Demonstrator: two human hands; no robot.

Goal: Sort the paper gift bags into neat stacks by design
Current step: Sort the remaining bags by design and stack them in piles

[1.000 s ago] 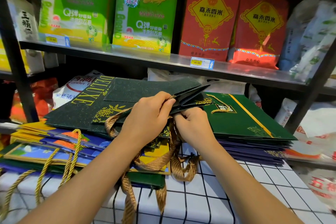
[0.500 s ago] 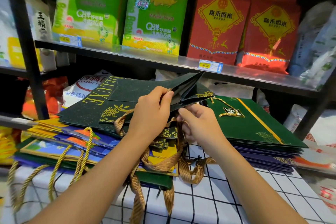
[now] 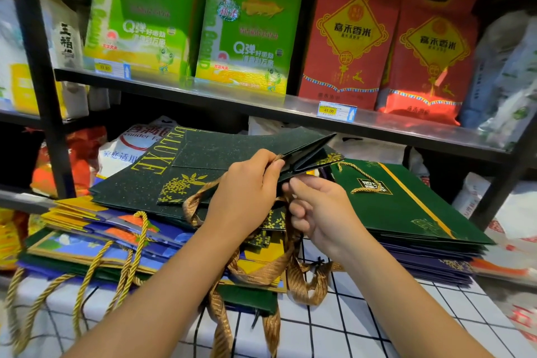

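Left hand: the left hand (image 3: 247,192) has its grip pinching the near edge of a dark green glittery bag (image 3: 203,166), thumb and fingertips closed on the folded paper where the brown ribbon handle (image 3: 197,197) comes out.
Right hand: the right hand (image 3: 319,209) sits just beside the left one, fingers curled with their tips at the same bag's edge; whether its grip truly holds the paper I cannot tell.
Held bag: flat, gold "DELUXE" lettering and gold flowers, its far flap lifted and gaping; it lies on top of the left stack.
Left stack: blue and yellow bags (image 3: 96,238) with gold cord handles (image 3: 136,244), piled unevenly toward the left edge of the bench (image 3: 334,325).
Right stack: a smooth green bag (image 3: 406,206) with a gold stripe tops purple bags (image 3: 430,261), near the right edge of the bench.
Bench: white cloth with a black grid.
Shelf: a shelf (image 3: 377,125) above carries green boxes (image 3: 247,29) and red boxes (image 3: 348,35), with a price tag (image 3: 337,110).
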